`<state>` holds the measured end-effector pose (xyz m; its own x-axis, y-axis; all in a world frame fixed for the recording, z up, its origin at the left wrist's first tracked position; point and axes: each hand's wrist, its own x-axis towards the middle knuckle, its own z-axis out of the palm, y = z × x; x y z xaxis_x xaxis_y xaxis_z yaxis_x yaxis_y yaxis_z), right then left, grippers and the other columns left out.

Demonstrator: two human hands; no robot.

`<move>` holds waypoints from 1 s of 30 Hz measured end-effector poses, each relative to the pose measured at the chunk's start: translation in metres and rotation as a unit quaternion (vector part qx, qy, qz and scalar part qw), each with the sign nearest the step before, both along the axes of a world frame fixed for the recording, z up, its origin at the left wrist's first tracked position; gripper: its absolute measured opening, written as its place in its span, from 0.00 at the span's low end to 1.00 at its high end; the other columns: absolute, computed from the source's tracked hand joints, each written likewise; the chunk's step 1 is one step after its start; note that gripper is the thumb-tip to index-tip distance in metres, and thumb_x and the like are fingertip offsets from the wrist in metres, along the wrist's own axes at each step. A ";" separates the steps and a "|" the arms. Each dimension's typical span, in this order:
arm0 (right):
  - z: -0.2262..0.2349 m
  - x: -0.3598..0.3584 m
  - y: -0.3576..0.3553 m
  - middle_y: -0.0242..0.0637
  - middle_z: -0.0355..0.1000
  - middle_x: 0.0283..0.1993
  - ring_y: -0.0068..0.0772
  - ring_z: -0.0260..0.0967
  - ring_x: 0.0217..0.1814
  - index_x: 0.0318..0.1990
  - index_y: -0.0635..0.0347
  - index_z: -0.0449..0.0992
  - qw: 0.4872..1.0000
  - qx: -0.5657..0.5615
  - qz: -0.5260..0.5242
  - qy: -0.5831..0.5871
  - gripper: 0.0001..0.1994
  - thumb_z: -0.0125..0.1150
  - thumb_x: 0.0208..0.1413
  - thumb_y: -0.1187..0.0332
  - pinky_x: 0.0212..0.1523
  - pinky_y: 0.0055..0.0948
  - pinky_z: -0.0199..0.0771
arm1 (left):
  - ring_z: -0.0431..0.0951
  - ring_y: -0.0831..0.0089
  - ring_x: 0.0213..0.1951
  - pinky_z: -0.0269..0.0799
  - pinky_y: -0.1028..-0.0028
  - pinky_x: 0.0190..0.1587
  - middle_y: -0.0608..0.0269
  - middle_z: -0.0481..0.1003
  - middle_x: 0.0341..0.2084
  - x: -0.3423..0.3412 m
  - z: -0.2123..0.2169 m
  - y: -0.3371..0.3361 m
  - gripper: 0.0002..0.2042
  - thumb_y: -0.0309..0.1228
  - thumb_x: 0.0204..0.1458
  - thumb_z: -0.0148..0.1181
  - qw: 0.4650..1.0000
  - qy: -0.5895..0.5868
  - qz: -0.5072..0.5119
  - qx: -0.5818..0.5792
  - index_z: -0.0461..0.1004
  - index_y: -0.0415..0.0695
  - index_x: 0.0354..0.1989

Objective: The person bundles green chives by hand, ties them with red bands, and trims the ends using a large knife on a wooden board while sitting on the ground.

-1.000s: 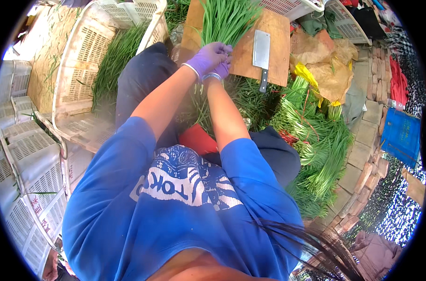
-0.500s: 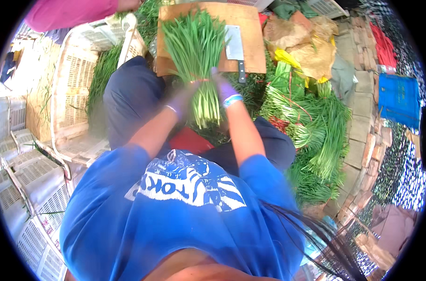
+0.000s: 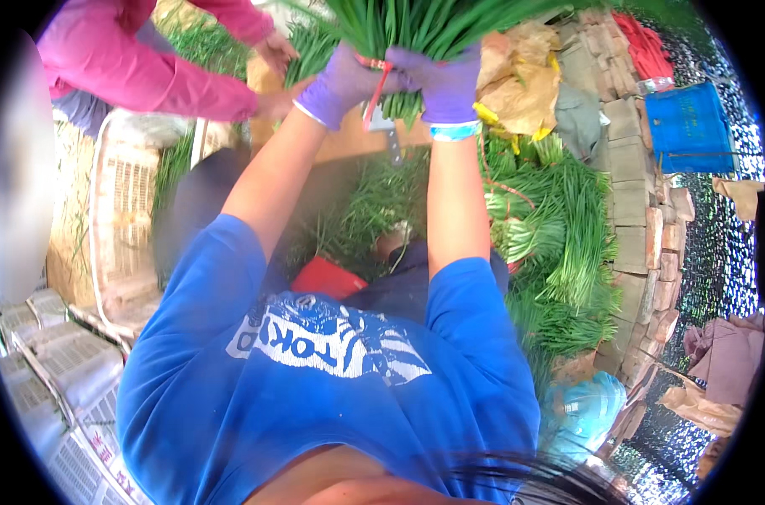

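Observation:
Both my hands wear purple gloves and hold one thick bundle of long green chives [image 3: 428, 25] raised at the top of the view. My left hand [image 3: 342, 80] grips the bundle's lower left side. My right hand [image 3: 443, 82] grips its right side. A red band [image 3: 374, 93] hangs between the two hands at the bundle's cut end. The knife [image 3: 391, 139] on the wooden board [image 3: 349, 143] is mostly hidden behind my hands.
A person in pink sleeves [image 3: 147, 67] works at the upper left. White plastic crates [image 3: 126, 219] stand left. Bunches of chives [image 3: 559, 244] lie on the ground at right, next to a low brick row [image 3: 643, 227] and a blue crate [image 3: 693, 126].
I have lifted the chive bundle off the board and up toward the top of the view. The person in pink has come into view at the upper left.

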<state>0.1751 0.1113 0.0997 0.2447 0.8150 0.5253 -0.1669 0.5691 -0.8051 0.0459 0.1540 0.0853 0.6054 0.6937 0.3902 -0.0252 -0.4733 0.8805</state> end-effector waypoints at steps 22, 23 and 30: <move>-0.148 0.011 0.028 0.38 0.63 0.46 0.30 0.61 0.46 0.55 0.61 0.54 0.934 -0.276 0.165 -0.155 0.40 0.69 0.29 0.76 0.46 0.29 0.64 | 0.67 0.64 0.47 0.64 0.70 0.49 0.54 0.65 0.49 -0.028 -0.175 0.029 0.33 0.42 0.39 0.62 0.954 0.282 -0.075 -0.060 0.59 0.40 0.54; -0.128 0.011 0.030 0.37 0.65 0.42 0.32 0.64 0.42 0.54 0.60 0.55 0.962 -0.202 0.128 -0.133 0.39 0.67 0.29 0.80 0.39 0.29 0.69 | 0.67 0.64 0.47 0.64 0.70 0.49 0.54 0.65 0.49 -0.022 -0.160 0.033 0.34 0.42 0.39 0.62 0.961 0.258 -0.084 -0.054 0.58 0.40 0.54; -0.135 0.029 0.032 0.39 0.63 0.51 0.32 0.59 0.53 0.57 0.64 0.54 0.961 -0.157 0.153 0.166 0.35 0.64 0.42 0.64 0.52 0.30 0.60 | 0.68 0.57 0.47 0.64 0.66 0.50 0.46 0.66 0.46 0.009 -0.056 0.023 0.51 0.40 0.29 0.69 0.995 0.087 0.047 0.010 0.40 0.41 0.60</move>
